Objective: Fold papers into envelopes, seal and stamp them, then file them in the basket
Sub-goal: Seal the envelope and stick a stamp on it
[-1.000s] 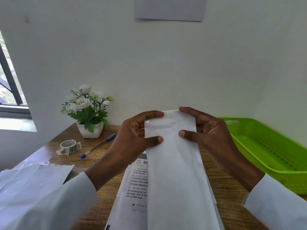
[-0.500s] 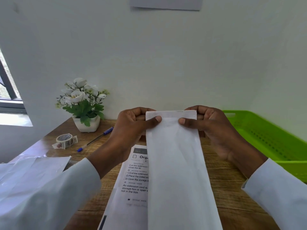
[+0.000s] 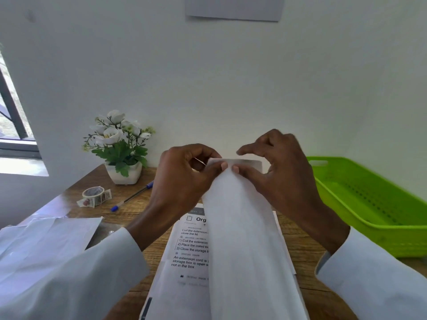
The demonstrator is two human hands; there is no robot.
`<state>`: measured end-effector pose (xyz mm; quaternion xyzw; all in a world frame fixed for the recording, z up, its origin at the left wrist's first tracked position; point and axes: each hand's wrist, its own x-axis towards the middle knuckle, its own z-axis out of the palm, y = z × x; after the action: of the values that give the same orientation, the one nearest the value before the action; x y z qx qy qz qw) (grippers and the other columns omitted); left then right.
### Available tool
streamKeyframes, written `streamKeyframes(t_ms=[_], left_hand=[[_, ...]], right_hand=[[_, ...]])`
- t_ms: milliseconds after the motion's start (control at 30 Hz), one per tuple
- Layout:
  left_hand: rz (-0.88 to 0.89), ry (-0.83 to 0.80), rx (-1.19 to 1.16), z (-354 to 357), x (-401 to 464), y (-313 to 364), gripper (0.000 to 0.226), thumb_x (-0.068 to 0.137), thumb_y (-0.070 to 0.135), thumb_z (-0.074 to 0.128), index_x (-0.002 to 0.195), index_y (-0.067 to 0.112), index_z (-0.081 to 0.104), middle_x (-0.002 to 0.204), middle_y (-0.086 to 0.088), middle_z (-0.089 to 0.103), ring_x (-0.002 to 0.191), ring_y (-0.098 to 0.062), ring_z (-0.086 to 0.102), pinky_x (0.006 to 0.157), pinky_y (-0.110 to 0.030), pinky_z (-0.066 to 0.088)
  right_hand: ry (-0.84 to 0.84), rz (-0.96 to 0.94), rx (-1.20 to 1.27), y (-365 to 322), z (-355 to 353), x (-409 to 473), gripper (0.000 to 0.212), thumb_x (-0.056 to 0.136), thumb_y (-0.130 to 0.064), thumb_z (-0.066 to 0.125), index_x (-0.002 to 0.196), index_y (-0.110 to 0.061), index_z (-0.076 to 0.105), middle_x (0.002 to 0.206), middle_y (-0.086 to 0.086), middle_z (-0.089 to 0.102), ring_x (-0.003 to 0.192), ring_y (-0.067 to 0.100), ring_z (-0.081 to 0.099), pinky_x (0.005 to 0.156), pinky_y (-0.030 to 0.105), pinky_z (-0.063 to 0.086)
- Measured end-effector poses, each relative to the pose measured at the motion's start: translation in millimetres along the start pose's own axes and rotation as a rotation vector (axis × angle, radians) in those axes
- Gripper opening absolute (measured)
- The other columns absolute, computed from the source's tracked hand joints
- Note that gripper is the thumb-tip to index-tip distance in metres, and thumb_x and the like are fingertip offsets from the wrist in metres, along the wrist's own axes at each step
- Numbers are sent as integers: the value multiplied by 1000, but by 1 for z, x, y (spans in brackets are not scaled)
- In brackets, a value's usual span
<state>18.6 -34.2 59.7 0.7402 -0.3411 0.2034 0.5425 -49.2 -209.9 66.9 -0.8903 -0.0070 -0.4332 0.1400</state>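
Envelope, long and white, stands raised at centre frame, its lower end running off the bottom edge and its top held level with the person's hands.

Going left to right: at lower left lies a loose heap of white sheets on the wooden desk. Behind it sit a roll of patterned tape, a blue pen and a small white pot of white flowers against the wall.

At centre, the left hand pinches the envelope's top left corner, thumb in front, fingers curled behind. Beneath the envelope a printed paper lies flat on the desk.

The right hand presses its thumb on the envelope's top edge, touching the left thumb, while its forefinger arches above the narrow flap; whether the other fingers grip behind cannot be told.

At right sits the green basket, with nothing visible inside it.

The step in hand appears to be opening or working the flap. Next, the mouth likely needs spreading so a folded paper can slide in; sealing, stamping and filing are not yet done.
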Motion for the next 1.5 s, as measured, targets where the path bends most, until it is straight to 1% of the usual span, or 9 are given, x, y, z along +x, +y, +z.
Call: streamKeyframes(t_ms=[67, 233, 400, 633, 733, 833, 1167, 1333, 1500], left_hand=[[-18, 72, -22, -3, 1, 6, 8, 76, 26, 80, 79, 22, 74, 71, 7, 73, 59, -10, 67, 51, -26, 54], [-166, 76, -298, 0, 2, 28, 16, 84, 29, 74, 81, 14, 77, 75, 0, 76, 71, -20, 73, 68, -42, 61], [-298, -64, -446, 4, -3, 38, 48, 94, 47, 49, 90, 8, 77, 83, -6, 77, 80, -18, 74, 71, -34, 61], [-268, -7, -298, -2, 3, 10, 11, 88, 26, 68, 85, 20, 77, 85, 6, 76, 78, -5, 66, 76, -25, 53], [-472, -100, -458, -9, 7, -5, 16, 85, 27, 71, 93, 14, 76, 92, -2, 75, 87, -20, 67, 83, -33, 52], [-639, -213, -664, -13, 9, -8, 19, 86, 24, 68, 95, 9, 74, 86, -6, 71, 75, -19, 64, 66, -30, 53], [-551, -297, -428, -12, 13, -18, 10, 82, 10, 73, 90, 5, 74, 84, -12, 75, 71, -17, 71, 59, -26, 55], [-521, -293, -373, -6, 12, -18, 19, 84, 25, 73, 87, 7, 76, 83, -12, 76, 68, -19, 71, 58, -27, 55], [-460, -336, -338, -10, 13, -23, 12, 81, 10, 74, 86, -1, 75, 79, -15, 75, 69, -21, 72, 62, -29, 59]], right_hand=[[63, 17, -13, -5, -1, -3, 22, 82, -46, 72, 99, -32, 75, 86, -15, 59, 86, 7, 52, 58, 23, 44], [-196, 402, 750, -33, -10, -1, 28, 87, -41, 67, 98, -19, 78, 88, -4, 77, 76, 16, 73, 71, 34, 60], [-220, 534, 894, -41, -26, 0, 30, 86, -40, 68, 80, -12, 77, 65, -3, 72, 53, 9, 62, 53, 18, 48], [-174, 725, 920, -21, -34, 14, 17, 82, -11, 72, 96, -6, 78, 96, 17, 77, 73, 18, 70, 63, 21, 55], [-151, 905, 1110, -13, -28, 17, 26, 80, -10, 72, 104, -5, 76, 100, 16, 76, 76, 21, 72, 61, 24, 58], [-160, 1055, 1326, -8, -11, 12, 40, 75, -7, 72, 115, 3, 69, 107, 22, 72, 86, 30, 67, 71, 34, 58], [-470, 469, 611, -7, -1, 19, 14, 80, -28, 79, 88, -16, 80, 88, -1, 78, 81, 7, 70, 74, 24, 53], [-545, 396, 564, -8, 10, 24, 16, 79, -24, 81, 86, -10, 80, 85, 10, 78, 79, 19, 71, 82, 43, 57], [-587, 366, 571, -9, 14, 22, 18, 77, -30, 82, 83, -12, 80, 82, 9, 78, 73, 14, 68, 73, 33, 52]])
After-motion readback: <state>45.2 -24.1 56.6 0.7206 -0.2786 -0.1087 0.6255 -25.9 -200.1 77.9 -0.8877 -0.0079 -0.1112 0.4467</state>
